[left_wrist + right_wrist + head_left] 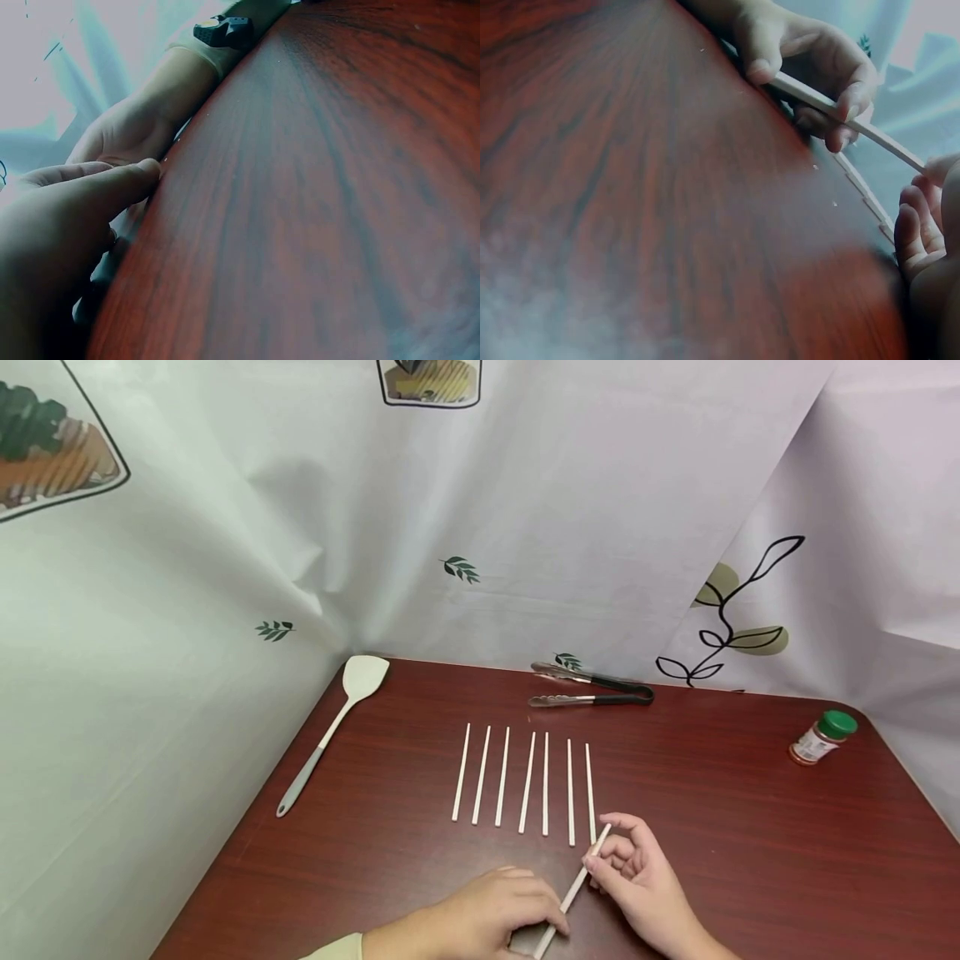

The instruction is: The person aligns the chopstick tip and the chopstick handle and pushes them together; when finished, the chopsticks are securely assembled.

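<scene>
Both hands hold one pale chopstick slantwise near the table's front. Toward its lower end, my left hand grips it between thumb and fingers, the thumb end partly cut off by the head view's bottom edge. Thumb and fingers of my right hand pinch the upper end. In the right wrist view the chopstick spans from the left hand to the right fingertips, close over the table. Just beyond the hands, several matching chopsticks lie side by side in a row; the right hand overlaps the rightmost one's near end.
A white spatula with a grey handle lies along the table's left edge. Metal tongs with black grips lie spread at the back. A green-capped spice jar is at the far right. Patterned white sheeting hangs behind the dark red table.
</scene>
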A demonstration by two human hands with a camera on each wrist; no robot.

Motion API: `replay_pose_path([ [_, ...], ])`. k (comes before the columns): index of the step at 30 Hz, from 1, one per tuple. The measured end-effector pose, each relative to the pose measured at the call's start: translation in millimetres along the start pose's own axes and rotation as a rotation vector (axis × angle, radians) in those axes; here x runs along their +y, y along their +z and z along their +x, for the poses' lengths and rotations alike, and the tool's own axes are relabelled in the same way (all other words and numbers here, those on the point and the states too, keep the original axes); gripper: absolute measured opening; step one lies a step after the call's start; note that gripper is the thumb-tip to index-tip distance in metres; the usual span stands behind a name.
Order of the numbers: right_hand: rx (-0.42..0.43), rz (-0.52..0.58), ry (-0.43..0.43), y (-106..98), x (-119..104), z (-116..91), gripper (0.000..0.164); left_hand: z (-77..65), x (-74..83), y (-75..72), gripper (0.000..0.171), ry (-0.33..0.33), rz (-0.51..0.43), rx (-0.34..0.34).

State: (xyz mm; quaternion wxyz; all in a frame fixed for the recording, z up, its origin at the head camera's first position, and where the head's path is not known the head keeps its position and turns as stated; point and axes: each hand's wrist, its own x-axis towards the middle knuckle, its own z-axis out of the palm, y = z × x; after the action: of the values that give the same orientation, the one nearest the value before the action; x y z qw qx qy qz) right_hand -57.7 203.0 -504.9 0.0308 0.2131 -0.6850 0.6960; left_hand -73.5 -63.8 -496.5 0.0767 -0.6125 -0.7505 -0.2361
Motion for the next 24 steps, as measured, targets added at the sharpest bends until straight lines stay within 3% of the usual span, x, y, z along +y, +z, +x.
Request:
replay_pose_path([
  [8,-0.030,-0.181,-0.088,3.4,-1.5,1.0,0.057,0.4,5.4,1.3,0.048,-0.053,0.010,-0.007],
  [13,-0.021,-0.213,-0.135,4.9,-1.5,2.5,0.058,1.6,4.6,3.1,0.047,-0.029,0.063,0.054],
  [20,0.051,-0.346,-0.142,4.2,2.3,9.4,0.057,8.0,4.1,5.9,0.050,-0.016,0.118,0.148],
  [24,0.108,-0.465,-0.217,-0.4,3.9,19.8,0.053,16.8,4.5,10.5,0.049,-0.025,0.179,0.167],
])
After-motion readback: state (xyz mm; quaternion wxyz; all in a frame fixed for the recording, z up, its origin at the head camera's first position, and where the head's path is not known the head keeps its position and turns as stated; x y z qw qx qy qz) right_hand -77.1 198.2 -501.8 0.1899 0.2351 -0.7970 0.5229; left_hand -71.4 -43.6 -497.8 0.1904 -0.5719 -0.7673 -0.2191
